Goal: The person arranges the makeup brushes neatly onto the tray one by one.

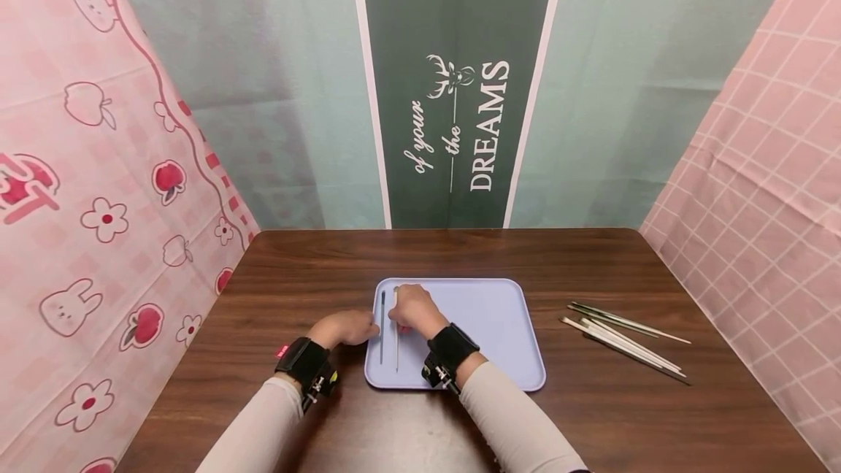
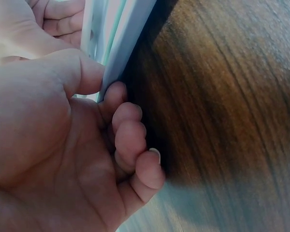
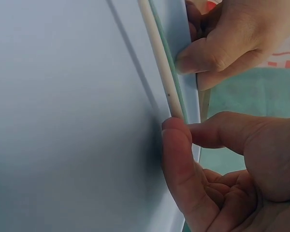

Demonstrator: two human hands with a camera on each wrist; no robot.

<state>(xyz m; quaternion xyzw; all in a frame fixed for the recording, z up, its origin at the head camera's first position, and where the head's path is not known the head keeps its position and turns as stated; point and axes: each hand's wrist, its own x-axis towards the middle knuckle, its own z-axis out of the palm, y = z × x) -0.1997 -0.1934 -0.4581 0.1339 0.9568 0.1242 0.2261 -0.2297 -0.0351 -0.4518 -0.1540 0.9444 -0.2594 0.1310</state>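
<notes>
A pale lavender tray [image 1: 473,334] lies on the wooden table. My left hand [image 1: 346,328] holds its left rim, thumb on the inner side and fingers curled by the outer edge. In the right wrist view, my right hand [image 3: 203,164] pinches a slender pale stick [image 3: 159,60] between thumb and index finger, over the tray's left part. A green stick [image 3: 166,48] runs close beside it; in the head view this thin stick [image 1: 382,334] looks dark blue-grey and lies along the left rim. The pale stick stands roughly parallel to it. My right hand hides part of the pale stick.
On the table's right side lies a loose bundle of pale and dark sticks [image 1: 624,347], with several green and pale sticks [image 1: 624,320] just behind it. Fabric curtains [image 1: 289,93] hang at the back and both sides of the brown table [image 1: 315,261].
</notes>
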